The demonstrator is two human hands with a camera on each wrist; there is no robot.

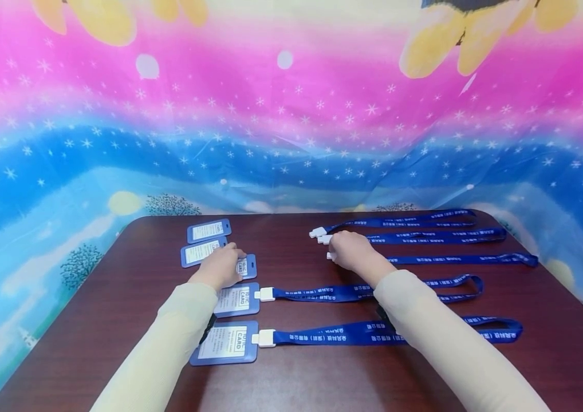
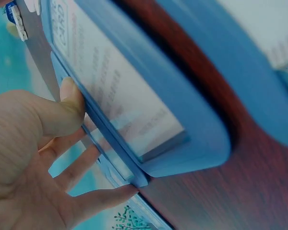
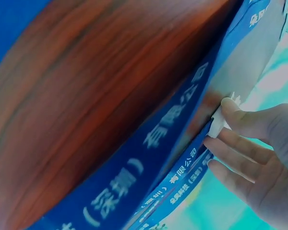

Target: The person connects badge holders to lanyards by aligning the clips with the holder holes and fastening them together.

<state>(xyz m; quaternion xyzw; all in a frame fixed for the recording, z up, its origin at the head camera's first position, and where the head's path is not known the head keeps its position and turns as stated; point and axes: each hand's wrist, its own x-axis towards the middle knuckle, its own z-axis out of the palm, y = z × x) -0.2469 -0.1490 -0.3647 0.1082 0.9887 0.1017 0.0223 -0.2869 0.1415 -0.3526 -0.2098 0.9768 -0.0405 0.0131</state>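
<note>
My left hand (image 1: pixel 223 266) is over a blue card holder (image 1: pixel 250 266), thumb at one edge and fingers along the other, holding it at the tabletop. In the left wrist view the thumb of the left hand (image 2: pixel 43 158) is partly behind a nearer card holder (image 2: pixel 134 96). On the other side, my right hand (image 1: pixel 355 252) pinches the white plastic clip (image 3: pixel 218 122) of a blue lanyard (image 1: pixel 456 260) between thumb and fingers. That lanyard stretches rightward across the table, printed with white characters.
Two loose card holders, one at the back (image 1: pixel 208 230), lie beyond my left hand. Two more lanyards (image 1: pixel 441 236) lie beyond my right hand. Nearer me, two card holders (image 1: pixel 224 343) are joined to lanyards (image 1: pixel 317 336). A printed cloth (image 1: pixel 271 126) hangs behind the brown table (image 1: pixel 291 377).
</note>
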